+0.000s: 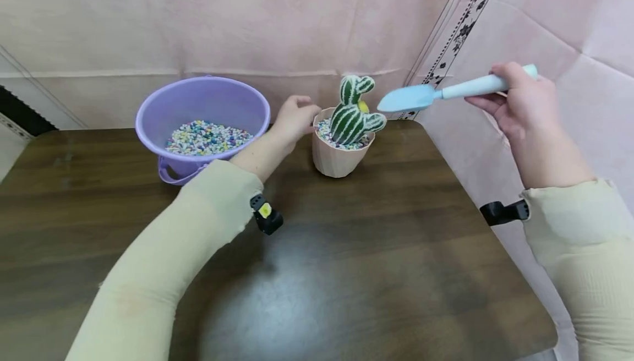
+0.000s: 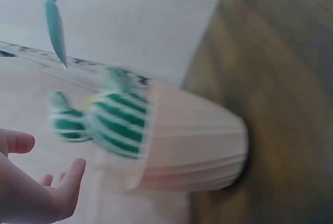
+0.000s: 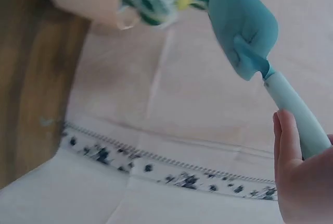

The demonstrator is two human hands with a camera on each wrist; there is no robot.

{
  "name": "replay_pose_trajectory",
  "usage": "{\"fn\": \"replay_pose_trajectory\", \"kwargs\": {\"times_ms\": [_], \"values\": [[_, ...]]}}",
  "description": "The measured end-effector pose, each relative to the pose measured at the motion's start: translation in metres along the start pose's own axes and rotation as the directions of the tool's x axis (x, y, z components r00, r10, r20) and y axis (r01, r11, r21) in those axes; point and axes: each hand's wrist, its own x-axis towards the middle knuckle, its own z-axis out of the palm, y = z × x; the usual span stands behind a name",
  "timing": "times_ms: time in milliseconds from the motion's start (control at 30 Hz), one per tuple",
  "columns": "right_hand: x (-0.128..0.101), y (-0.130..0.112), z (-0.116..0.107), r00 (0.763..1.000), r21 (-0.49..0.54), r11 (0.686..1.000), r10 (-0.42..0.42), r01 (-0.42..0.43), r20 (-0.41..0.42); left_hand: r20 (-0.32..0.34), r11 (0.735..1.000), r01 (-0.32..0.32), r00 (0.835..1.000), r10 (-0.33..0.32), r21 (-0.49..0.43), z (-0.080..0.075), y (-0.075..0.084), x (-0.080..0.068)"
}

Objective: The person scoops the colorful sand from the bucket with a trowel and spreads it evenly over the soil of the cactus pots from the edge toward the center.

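My right hand (image 1: 527,102) grips the pale handle of a light blue garden trowel (image 1: 408,98), held in the air to the right of a potted cactus. The trowel blade (image 3: 244,26) carries no stones that I can see. The knitted-looking green and white cactus (image 1: 349,119) stands in a pale pink ribbed pot (image 1: 337,157), with colourful pebbles around its base. Close to the pot's left rim is my left hand (image 1: 294,119), its fingers loosely bent; in the left wrist view the hand (image 2: 47,187) shows a gap between thumb and fingers and holds nothing.
A purple bucket (image 1: 203,91) with colourful pebbles (image 1: 208,138) inside stands at the back left of the dark wooden table (image 1: 346,273), its handle hanging at the front. Pinkish cloth (image 1: 297,20) hangs behind the table and along its right side.
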Motion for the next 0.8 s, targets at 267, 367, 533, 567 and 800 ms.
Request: {"fn": "replay_pose_trajectory", "kwargs": {"times_ms": [267, 367, 533, 567, 800], "values": [[0.012, 0.014, 0.052, 0.986, 0.137, 0.98, 0.131, -0.144, 0.099, -0.108, 0.996, -0.064, 0.993, 0.057, -0.066, -0.065, 0.051, -0.029], [0.013, 0.034, 0.078, 0.98, 0.104, 0.979, 0.161, -0.173, 0.12, -0.149, 0.988, -0.083, 0.987, 0.064, -0.129, -0.098, 0.057, -0.038], [0.009, 0.075, 0.116, 0.966, -0.006, 0.981, 0.194, -0.196, 0.169, -0.214, 0.982, -0.087, 0.976, 0.049, -0.169, -0.151, 0.044, -0.043], [0.008, 0.083, 0.122, 0.964, -0.038, 0.981, 0.193, -0.189, 0.183, -0.23, 0.983, -0.081, 0.972, 0.041, -0.163, -0.161, 0.04, -0.043], [0.006, 0.144, 0.151, 0.968, -0.262, 0.964, 0.105, -0.044, 0.226, -0.339, 0.996, -0.007, 0.941, -0.023, -0.087, -0.201, 0.009, -0.038]]}}
